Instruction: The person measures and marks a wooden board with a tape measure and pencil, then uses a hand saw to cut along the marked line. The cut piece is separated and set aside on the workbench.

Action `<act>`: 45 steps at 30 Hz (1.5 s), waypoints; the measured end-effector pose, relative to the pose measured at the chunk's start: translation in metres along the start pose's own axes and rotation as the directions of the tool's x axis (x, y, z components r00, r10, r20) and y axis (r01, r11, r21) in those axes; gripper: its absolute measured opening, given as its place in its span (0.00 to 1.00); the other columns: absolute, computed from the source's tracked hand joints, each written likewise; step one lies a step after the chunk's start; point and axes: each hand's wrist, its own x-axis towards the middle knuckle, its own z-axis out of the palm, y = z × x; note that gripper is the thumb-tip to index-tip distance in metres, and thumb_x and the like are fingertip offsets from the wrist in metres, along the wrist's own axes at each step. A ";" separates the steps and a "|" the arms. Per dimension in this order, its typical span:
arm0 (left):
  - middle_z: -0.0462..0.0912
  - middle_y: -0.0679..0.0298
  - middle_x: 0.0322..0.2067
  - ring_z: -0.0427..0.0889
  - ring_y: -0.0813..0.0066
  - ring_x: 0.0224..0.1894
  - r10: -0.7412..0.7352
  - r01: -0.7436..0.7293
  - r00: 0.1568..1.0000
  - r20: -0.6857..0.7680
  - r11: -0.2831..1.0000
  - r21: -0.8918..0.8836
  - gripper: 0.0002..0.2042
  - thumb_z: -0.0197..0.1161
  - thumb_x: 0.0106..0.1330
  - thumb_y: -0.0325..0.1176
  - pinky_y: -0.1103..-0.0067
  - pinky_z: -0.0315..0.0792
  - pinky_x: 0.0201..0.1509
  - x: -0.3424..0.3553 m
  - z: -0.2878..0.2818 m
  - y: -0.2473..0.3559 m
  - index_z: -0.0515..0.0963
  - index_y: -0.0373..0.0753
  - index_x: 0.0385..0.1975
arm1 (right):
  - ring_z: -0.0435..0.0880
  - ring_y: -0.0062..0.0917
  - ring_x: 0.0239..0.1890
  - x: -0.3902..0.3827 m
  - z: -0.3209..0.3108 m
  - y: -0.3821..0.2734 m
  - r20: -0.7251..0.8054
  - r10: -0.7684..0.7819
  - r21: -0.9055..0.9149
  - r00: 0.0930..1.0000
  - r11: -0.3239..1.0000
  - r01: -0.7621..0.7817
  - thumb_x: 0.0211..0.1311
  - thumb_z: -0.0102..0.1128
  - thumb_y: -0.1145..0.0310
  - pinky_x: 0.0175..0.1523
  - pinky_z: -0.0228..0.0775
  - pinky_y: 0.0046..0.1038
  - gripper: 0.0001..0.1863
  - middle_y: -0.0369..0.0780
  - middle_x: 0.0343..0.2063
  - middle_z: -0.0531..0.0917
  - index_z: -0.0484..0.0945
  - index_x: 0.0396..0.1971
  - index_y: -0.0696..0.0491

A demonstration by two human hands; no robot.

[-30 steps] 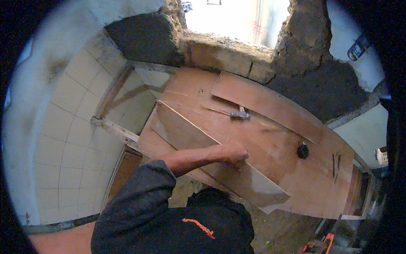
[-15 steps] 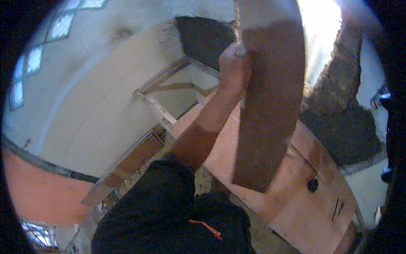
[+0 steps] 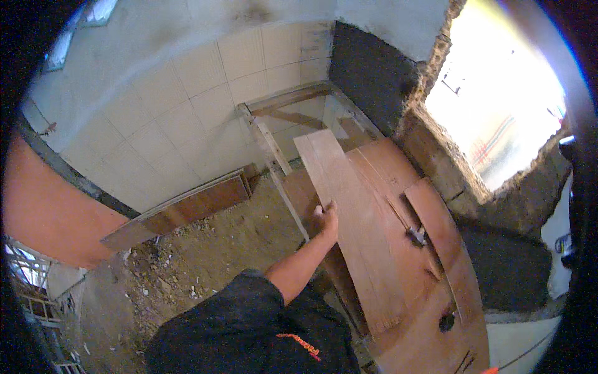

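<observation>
My left hand (image 3: 327, 221) is closed on the left edge of a long, pale plywood strip (image 3: 358, 243). The strip lies at a slant over a larger reddish plywood sheet (image 3: 430, 343); whether it rests flat there I cannot tell. To the right of the strip, what looks like a hammer (image 3: 416, 235) lies on the sheet. Beyond it is a narrower reddish plywood piece (image 3: 439, 234). A dark round spot or object (image 3: 446, 321) shows lower on the sheet. My right hand is out of sight.
An open wooden frame (image 3: 271, 146) extends beyond the sheet toward the tiled wall (image 3: 193, 93). More boards (image 3: 187, 209) lean at that wall's foot. Rubble (image 3: 165, 280) litters the dirt floor at left. A bright, rough-edged wall opening (image 3: 498, 106) is at the upper right.
The plywood strip, raised upright close to my view before, has come down over the sheet, still in my left hand. My view has shifted, exposing the hammer and more floor.
</observation>
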 end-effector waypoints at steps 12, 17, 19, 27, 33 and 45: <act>0.85 0.48 0.32 0.85 0.48 0.36 0.123 -0.542 0.777 0.617 0.628 0.558 0.17 0.66 0.64 0.44 0.58 0.77 0.42 0.147 -0.079 0.043 0.82 0.33 0.38 | 0.80 0.31 0.29 -0.061 0.312 -0.080 0.476 -0.319 -0.204 0.819 0.866 0.456 0.68 0.63 0.54 0.37 0.74 0.35 0.22 0.43 0.29 0.82 0.76 0.43 0.60; 0.81 0.46 0.47 0.78 0.45 0.53 0.627 -0.734 0.642 0.442 0.336 0.590 0.22 0.62 0.65 0.35 0.58 0.71 0.59 0.217 -0.032 0.077 0.74 0.31 0.56 | 0.76 0.25 0.25 -0.093 0.439 -0.107 0.519 0.135 -0.225 0.844 0.974 -0.018 0.58 0.68 0.64 0.29 0.70 0.27 0.24 0.38 0.28 0.78 0.74 0.52 0.58; 0.79 0.45 0.50 0.76 0.44 0.55 0.660 -0.746 0.604 0.446 0.272 0.607 0.23 0.61 0.64 0.32 0.58 0.70 0.61 0.237 -0.011 0.066 0.72 0.31 0.59 | 0.77 0.23 0.29 -0.099 0.470 -0.108 0.754 -0.052 -0.214 0.654 0.923 0.321 0.56 0.71 0.66 0.33 0.72 0.26 0.25 0.40 0.36 0.78 0.73 0.52 0.57; 0.77 0.45 0.54 0.77 0.43 0.55 0.376 -0.697 0.666 0.644 0.623 0.356 0.22 0.57 0.65 0.32 0.55 0.72 0.59 0.250 0.026 0.033 0.72 0.31 0.59 | 0.74 0.19 0.27 -0.115 0.515 -0.050 0.908 0.292 -0.287 0.299 0.956 -0.063 0.61 0.69 0.72 0.32 0.71 0.24 0.33 0.34 0.29 0.77 0.67 0.66 0.55; 0.80 0.45 0.53 0.80 0.40 0.52 0.346 -0.495 0.867 0.358 0.521 0.695 0.21 0.50 0.75 0.44 0.54 0.75 0.53 0.212 0.030 0.048 0.76 0.33 0.56 | 0.80 0.25 0.26 -0.108 0.529 -0.020 0.873 0.471 -0.467 0.124 0.882 -0.061 0.66 0.64 0.67 0.31 0.72 0.29 0.18 0.39 0.23 0.80 0.78 0.53 0.57; 0.84 0.39 0.38 0.82 0.37 0.43 0.276 -0.338 0.939 0.207 0.620 0.708 0.28 0.49 0.74 0.56 0.51 0.75 0.46 0.228 0.058 0.049 0.80 0.33 0.40 | 0.73 0.21 0.23 -0.112 0.565 -0.015 0.945 0.265 -0.229 0.191 0.954 -0.192 0.64 0.64 0.70 0.31 0.68 0.28 0.16 0.36 0.21 0.76 0.79 0.49 0.58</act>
